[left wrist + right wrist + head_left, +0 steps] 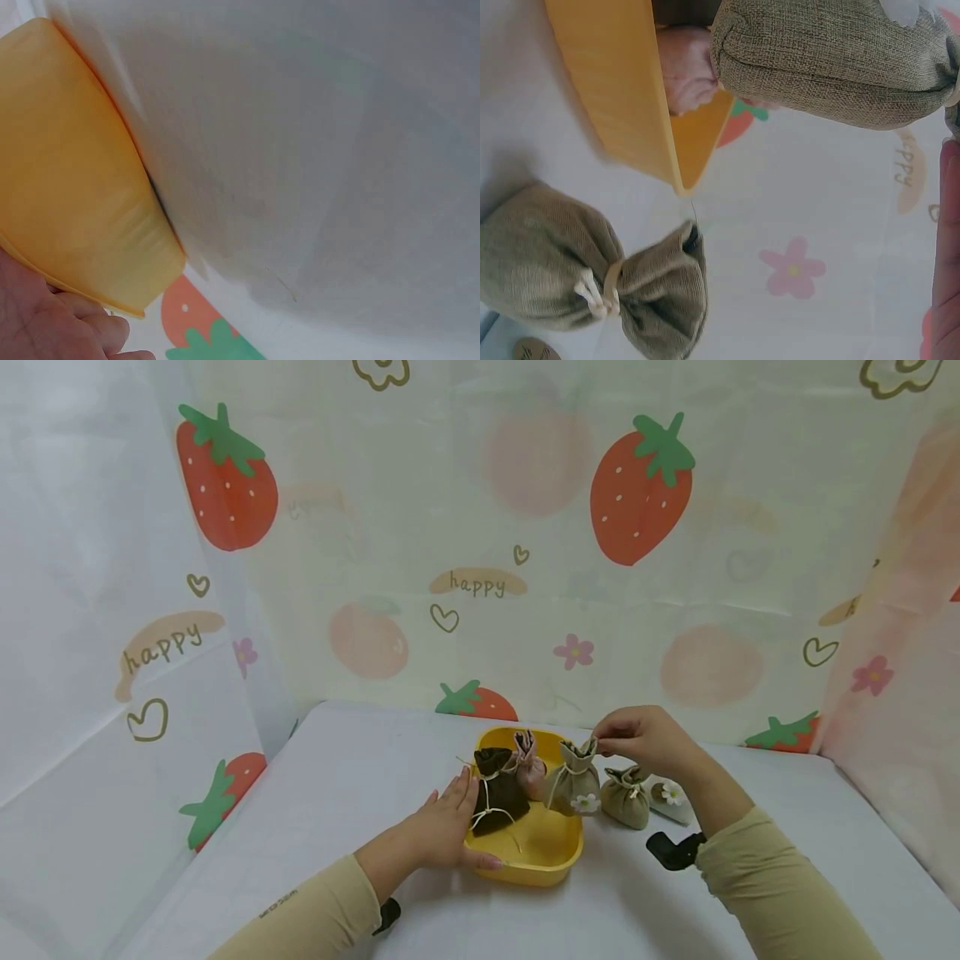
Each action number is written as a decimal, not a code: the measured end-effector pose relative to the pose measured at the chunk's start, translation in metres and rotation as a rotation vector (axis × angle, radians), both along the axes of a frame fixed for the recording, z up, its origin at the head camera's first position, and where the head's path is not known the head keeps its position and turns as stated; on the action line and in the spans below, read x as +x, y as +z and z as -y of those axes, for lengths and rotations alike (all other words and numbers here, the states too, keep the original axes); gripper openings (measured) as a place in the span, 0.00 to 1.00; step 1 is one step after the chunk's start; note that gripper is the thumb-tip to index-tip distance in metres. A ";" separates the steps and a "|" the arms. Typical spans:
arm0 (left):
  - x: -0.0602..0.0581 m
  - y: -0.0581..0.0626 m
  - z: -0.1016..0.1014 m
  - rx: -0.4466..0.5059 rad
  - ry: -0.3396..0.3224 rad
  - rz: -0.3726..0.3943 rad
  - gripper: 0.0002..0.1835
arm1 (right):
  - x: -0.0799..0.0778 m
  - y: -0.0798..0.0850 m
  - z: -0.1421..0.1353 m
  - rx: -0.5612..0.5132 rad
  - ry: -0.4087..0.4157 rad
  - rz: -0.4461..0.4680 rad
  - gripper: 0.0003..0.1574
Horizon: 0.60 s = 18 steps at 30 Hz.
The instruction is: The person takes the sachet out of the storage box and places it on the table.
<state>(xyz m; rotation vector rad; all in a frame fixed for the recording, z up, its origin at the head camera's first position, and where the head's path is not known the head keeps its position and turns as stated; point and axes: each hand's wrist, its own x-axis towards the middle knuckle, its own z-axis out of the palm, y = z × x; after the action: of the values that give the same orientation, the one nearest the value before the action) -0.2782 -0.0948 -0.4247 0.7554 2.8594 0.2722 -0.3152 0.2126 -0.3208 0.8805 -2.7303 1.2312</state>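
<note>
My right hand (645, 739) pinches the top of a grey-beige drawstring pouch (573, 781) with a white flower, holding it upright over the right side of a yellow plastic basin (517, 872). The right wrist view shows this pouch (817, 67) hanging beside the basin wall, with one finger at its neck. My left hand (442, 831) lies along the basin's left rim, fingers extended and thumb at the near end. Inside the basin are a dark brown pouch (504, 806) with a cream cord and a pink pouch (532, 775) behind it.
Right of the basin stands an olive-brown drawstring pouch (626, 802). A pale pouch (671, 802) with a white flower lies beyond it. Patterned sheets with strawberries (642, 493) close off the back and sides of the white table (360, 760).
</note>
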 end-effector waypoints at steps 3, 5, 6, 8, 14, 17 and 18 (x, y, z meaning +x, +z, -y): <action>0.000 0.001 0.000 0.007 0.000 -0.001 0.69 | 0.002 0.002 -0.006 -0.011 -0.017 -0.007 0.05; 0.001 0.001 0.000 0.008 -0.001 0.001 0.69 | 0.003 0.003 -0.010 -0.013 -0.030 -0.022 0.05; 0.001 0.001 0.000 0.009 -0.002 0.001 0.68 | 0.004 0.004 -0.013 -0.013 -0.034 -0.034 0.05; 0.001 0.002 0.000 0.012 -0.004 0.001 0.68 | 0.005 0.005 -0.018 -0.012 -0.049 -0.053 0.04; 0.000 0.000 0.000 0.011 -0.002 -0.007 0.69 | 0.008 0.006 -0.036 0.000 -0.108 -0.072 0.04; 0.000 -0.001 0.000 0.012 0.000 -0.007 0.69 | 0.011 0.007 -0.044 -0.018 -0.123 -0.070 0.04; 0.000 -0.001 0.000 0.013 0.001 -0.006 0.69 | 0.012 0.007 -0.047 -0.028 -0.123 -0.075 0.04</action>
<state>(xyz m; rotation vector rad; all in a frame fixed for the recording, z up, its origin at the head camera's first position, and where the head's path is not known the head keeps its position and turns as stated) -0.2783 -0.0948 -0.4261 0.7583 2.8664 0.2898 -0.3027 0.2596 -0.3136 0.7282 -2.6577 1.1856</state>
